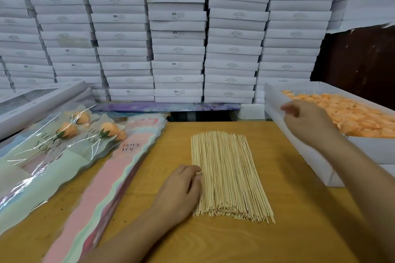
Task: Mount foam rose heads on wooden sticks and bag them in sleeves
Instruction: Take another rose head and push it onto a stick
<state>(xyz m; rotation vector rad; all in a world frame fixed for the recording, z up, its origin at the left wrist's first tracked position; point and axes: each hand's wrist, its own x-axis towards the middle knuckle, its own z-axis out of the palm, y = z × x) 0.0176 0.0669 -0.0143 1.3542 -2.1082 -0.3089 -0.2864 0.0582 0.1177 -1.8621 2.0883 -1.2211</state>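
Note:
A flat pile of wooden sticks (228, 175) lies in the middle of the wooden table (299, 230). My left hand (181, 190) rests at the pile's left edge, fingertips curled onto the outermost sticks. My right hand (307, 121) hovers over the near rim of a white box (303, 151) full of orange foam rose heads (350, 113), fingers loosely bent and holding nothing that I can see. At the left, a stack of pink "LOVE YOU" sleeves (111, 175) lies beside several bagged roses (70, 130).
Stacks of white cartons (177, 34) form a wall behind the table. A grey box lid (32, 102) sits at the far left. A second white box (380, 149) lies under the rose box at the right.

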